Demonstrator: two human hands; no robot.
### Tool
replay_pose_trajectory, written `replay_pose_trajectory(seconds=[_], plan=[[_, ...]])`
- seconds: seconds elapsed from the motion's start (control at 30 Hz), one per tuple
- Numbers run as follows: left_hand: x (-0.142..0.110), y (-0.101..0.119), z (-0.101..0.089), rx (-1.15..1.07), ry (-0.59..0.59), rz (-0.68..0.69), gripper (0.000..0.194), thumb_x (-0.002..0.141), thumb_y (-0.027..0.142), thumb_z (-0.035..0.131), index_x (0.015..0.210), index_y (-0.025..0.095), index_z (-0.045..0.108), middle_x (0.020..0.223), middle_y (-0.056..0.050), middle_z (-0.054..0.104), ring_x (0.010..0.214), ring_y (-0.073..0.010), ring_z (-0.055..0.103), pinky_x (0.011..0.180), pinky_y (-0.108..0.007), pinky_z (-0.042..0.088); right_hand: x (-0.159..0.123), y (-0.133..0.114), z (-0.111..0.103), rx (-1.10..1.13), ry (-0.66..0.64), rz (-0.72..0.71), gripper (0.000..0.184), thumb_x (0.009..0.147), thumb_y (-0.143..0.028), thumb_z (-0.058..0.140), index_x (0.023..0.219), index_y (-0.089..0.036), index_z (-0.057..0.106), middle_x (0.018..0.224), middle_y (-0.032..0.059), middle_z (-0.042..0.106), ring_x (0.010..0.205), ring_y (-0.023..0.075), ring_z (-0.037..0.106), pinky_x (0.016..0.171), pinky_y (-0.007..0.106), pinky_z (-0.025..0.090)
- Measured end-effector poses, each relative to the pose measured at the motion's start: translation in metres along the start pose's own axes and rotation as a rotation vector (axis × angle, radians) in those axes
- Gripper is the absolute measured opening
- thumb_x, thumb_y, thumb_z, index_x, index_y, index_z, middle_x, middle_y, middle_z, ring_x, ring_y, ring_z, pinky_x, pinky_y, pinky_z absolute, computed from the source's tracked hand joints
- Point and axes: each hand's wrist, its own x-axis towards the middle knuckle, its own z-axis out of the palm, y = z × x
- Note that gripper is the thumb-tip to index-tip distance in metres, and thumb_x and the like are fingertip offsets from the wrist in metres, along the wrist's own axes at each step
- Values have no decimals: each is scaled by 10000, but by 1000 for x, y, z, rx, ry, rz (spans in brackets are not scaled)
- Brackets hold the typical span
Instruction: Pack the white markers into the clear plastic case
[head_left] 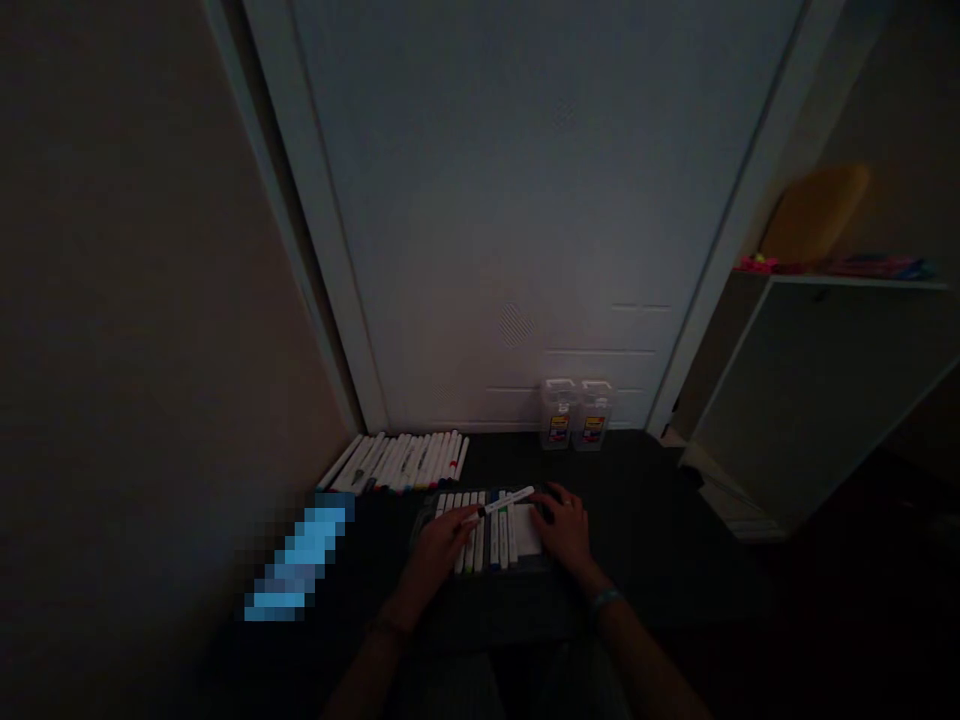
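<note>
The scene is very dark. My left hand [439, 548] pinches a white marker [508, 500] that slants up to the right above a dark case [424, 522] holding a row of white markers [480, 535]. My right hand [564, 528] rests on the case's right side, fingers curled over its edge beside a white empty part of the case. A long row of loose white markers [401, 462] lies on the floor just beyond, by the door.
A closed white door [525, 220] fills the back. Two small clear bottles [576, 414] stand at its foot. A white cabinet [817, 390] with a yellow thing on top is at right. A blurred blue patch [300, 565] lies left.
</note>
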Motion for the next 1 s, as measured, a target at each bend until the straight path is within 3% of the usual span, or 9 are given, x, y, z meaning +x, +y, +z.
replay_pose_trajectory(seconds=[0.1,0.17,0.27,0.4,0.67,0.8,1.0], plan=[[-1,0,3,-40,89,-10,321,884,359,454,1123,232,627,1128,-35,659,1032,-201,603,928,-340,458,11,-1,-1,108,55,99,270,849,-425,472,944,-313,699,1129,42,594,1030,230,514,849,393,378],[-1,1,3,-65,102,-17,305,871,362,479,1098,242,645,1118,-24,666,1012,-200,612,918,-339,467,12,-6,-3,178,139,84,362,906,-396,355,984,-264,682,1079,53,615,1038,206,519,892,370,358],[-2,1,2,-97,74,-38,281,854,370,511,1049,248,672,1067,-23,688,937,-196,637,879,-329,486,1,-17,-9,215,246,-1,372,929,-364,332,1153,-218,591,1138,68,595,1072,193,496,923,347,330],[-3,0,2,-98,63,-61,266,831,367,542,1013,237,685,1004,-26,704,886,-193,641,844,-321,493,-11,-31,-15,136,149,-112,350,926,-350,371,1222,-273,541,1180,45,583,1109,199,472,956,371,274],[-3,7,-1,-119,74,-52,281,876,363,458,1021,220,652,1011,-38,674,863,-180,613,784,-303,487,-10,-30,-9,209,-143,-167,250,893,-363,463,1051,-283,640,1049,2,662,976,182,564,926,366,311],[-2,8,-3,-131,87,-78,280,870,367,463,1019,213,643,1001,-47,668,850,-185,603,791,-310,481,-11,-30,-10,254,-157,-160,245,857,-367,526,1050,-279,650,1041,12,663,957,195,567,864,332,379],[-1,4,-1,-89,143,-98,299,879,380,445,1048,209,623,933,-33,672,760,-172,606,705,-277,471,-12,-32,-11,248,-106,-273,201,815,-351,617,984,-255,670,932,25,655,892,194,571,822,320,416]])
